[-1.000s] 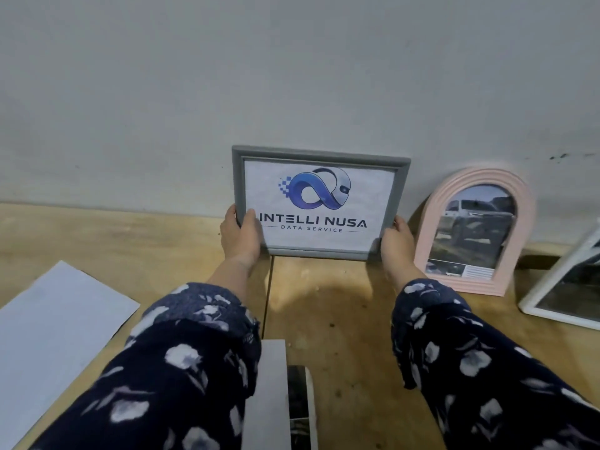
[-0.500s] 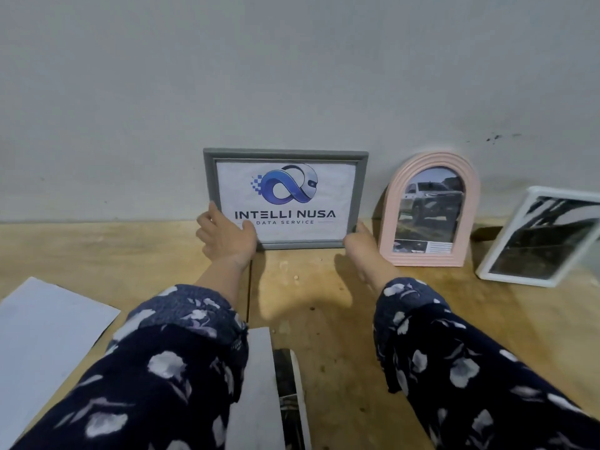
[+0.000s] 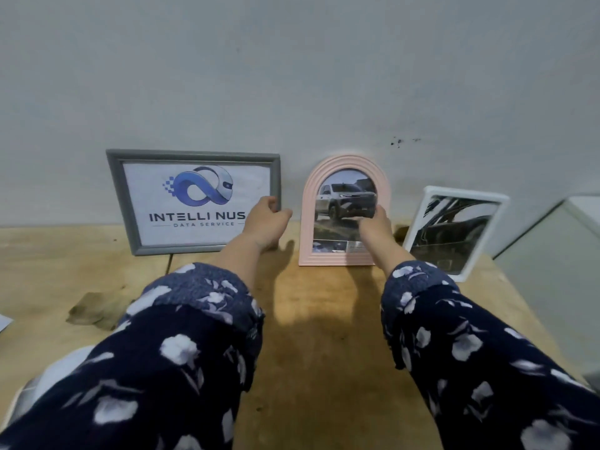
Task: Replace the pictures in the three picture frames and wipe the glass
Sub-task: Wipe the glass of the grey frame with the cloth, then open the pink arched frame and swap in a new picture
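The grey frame [image 3: 194, 203] leans on the wall at the table's [image 3: 318, 336] back; my left hand [image 3: 264, 219], loosely curled, holds nothing beside its right edge. The pink arched frame [image 3: 345, 177] looks light, rigid, its glass breakable; I'd grip its sides. My right hand [image 3: 373, 225] reaches across its front, whether touching I cannot tell.

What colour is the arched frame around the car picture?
Pale pink arched frame, seen in the head view.

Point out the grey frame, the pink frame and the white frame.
grey frame [image 3: 114, 186]: head view, on its left rail.
pink frame [image 3: 345, 161]: head view, top of its arch.
white frame [image 3: 467, 193]: head view, on its top rail.
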Demonstrator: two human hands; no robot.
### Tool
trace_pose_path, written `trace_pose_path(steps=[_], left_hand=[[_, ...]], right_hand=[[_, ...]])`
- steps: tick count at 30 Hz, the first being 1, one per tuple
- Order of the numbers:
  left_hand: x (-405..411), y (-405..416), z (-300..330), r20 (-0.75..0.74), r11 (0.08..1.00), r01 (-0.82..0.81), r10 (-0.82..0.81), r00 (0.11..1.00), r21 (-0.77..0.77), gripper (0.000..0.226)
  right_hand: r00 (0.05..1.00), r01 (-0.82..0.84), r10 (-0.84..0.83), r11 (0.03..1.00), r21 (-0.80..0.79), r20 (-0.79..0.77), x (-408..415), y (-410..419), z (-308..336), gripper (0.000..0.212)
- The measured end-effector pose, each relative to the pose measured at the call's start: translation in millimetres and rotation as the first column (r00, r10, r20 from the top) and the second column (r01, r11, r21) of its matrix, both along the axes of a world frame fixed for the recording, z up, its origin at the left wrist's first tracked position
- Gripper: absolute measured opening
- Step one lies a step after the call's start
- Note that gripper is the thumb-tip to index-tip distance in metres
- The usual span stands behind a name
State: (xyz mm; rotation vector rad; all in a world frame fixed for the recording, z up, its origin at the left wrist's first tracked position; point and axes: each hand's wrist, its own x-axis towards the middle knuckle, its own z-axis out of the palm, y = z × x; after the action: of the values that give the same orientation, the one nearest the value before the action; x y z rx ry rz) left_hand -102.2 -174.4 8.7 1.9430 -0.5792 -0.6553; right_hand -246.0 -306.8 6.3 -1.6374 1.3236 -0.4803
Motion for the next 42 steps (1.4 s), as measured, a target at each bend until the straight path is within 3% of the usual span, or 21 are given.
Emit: trace_pose_path(steps=[8,11,15,22,27,29,33,36,42], left_hand=[[-47,-64,-19,-0.104,0.990,-0.141,0.139,0.985,-0.010,0.072],[-59,-72,-24,-0.125,0.991,-0.137,0.136,0.983,-0.001,0.069],[-71,-72,-29,-0.134,0.977,-0.211,0.210,0.969,0.006,0.082],[-76,-47,-23,-0.262,0.938,-0.342,0.317,0.911,-0.053,0.086],[-87,-12,-9,-0.354,0.927,-0.367,0.320,0.879,-0.072,0.087],[-91,4,0,-0.249,0.918,-0.383,0.350,0.903,-0.100,0.088],[-105,42,23,0.058,0.914,-0.362,0.377,0.924,-0.181,0.071],[-116,69,25,0.057,0.931,-0.325,0.338,0.939,-0.168,0.071],[-159,119,-9,0.013,0.965,-0.262,0.262,0.965,0.028,0.077]], right_hand=[[0.996,0.075,-0.068,0.990,0.122,-0.063,-8,-57,-29,0.070],[0.997,0.079,-0.079,0.965,0.248,-0.011,-8,-62,-36,0.060],[0.997,0.065,-0.073,0.969,0.238,0.026,-14,-64,-36,0.042],[1.000,0.011,-0.011,1.000,-0.023,0.014,-22,-51,-8,0.034],[0.989,-0.135,0.144,0.970,-0.202,0.028,-34,-22,23,0.032],[0.975,-0.208,0.221,0.915,-0.346,-0.003,-39,-6,34,0.032],[0.935,-0.351,0.289,0.677,-0.646,-0.206,-63,41,41,0.040],[0.905,-0.423,0.297,0.540,-0.728,-0.306,-84,79,33,0.047],[0.894,-0.439,0.314,0.475,-0.763,-0.319,-130,143,-16,0.037]])
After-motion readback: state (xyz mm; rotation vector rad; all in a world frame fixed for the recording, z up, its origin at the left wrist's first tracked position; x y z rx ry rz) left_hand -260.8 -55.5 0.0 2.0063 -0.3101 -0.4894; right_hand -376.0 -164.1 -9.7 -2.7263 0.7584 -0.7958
